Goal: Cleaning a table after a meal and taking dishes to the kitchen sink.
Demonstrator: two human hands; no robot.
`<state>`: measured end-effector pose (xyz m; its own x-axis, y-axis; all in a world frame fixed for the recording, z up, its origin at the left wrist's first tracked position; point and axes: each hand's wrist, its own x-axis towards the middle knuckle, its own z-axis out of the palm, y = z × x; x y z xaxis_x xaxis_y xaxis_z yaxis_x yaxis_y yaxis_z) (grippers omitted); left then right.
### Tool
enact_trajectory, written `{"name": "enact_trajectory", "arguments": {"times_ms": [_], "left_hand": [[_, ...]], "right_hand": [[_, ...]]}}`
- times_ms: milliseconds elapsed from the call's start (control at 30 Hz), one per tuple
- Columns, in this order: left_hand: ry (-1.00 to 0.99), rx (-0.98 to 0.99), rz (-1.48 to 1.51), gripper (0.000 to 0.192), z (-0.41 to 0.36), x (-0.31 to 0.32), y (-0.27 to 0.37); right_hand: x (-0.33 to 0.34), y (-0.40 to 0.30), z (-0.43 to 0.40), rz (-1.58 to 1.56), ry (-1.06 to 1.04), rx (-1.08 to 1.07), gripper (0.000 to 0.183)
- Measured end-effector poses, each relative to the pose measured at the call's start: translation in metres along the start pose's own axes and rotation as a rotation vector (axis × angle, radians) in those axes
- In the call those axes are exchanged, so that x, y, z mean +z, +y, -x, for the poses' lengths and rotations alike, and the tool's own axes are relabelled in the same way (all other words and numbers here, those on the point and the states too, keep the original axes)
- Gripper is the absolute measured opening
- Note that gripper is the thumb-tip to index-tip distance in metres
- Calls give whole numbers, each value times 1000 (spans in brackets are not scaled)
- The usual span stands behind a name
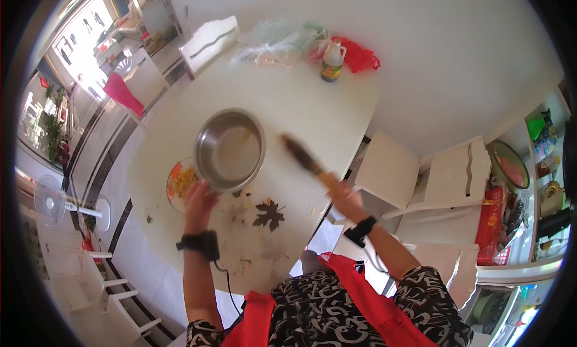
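Note:
My right hand (pixel 345 196) is closed around the light handle of a dark-bristled brush (pixel 299 153), blurred and raised over the right part of the white table (pixel 324 108). Left of it is a round stainless steel basin (pixel 231 149) with what looks like a little liquid in it. My left hand (pixel 201 196) is at the basin's near left rim, beside a bowl of yellow food pieces (pixel 182 180); whether its fingers grip the rim is unclear. A dark maple-like leaf (pixel 269 214) lies on the table below the basin, with faint leaf-shaped marks around it.
At the table's far side are clear plastic bags (pixel 275 47), a jug with a yellow label (pixel 332 62) and a red plastic bag (pixel 358 54). White chairs (pixel 387 166) stand to the right, another (pixel 209 45) at the far left. A white fan (pixel 85 207) is on the floor at left.

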<state>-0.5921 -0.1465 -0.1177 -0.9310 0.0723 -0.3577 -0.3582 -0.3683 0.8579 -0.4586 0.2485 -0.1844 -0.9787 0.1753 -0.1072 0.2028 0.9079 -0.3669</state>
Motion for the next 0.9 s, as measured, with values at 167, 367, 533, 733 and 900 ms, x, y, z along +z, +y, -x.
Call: {"name": "enact_trajectory", "arguments": {"times_ms": [167, 367, 533, 733, 900], "left_hand": [[-122, -109, 20, 13, -40, 27, -32], [-205, -216, 7, 21, -102, 59, -81], [-232, -283, -145, 22, -135, 95, -100], [-323, -355, -209, 27, -160, 106, -108], [-383, -393, -347, 39, -142, 102, -75]], "right_hand": [[-9, 82, 21, 3, 160, 122, 71], [37, 12, 113, 140, -180, -33, 69], [46, -71, 111, -171, -357, -121, 63], [-1, -72, 87, -53, -220, -272, 59], [-63, -28, 71, 278, -78, -467, 60]]}}
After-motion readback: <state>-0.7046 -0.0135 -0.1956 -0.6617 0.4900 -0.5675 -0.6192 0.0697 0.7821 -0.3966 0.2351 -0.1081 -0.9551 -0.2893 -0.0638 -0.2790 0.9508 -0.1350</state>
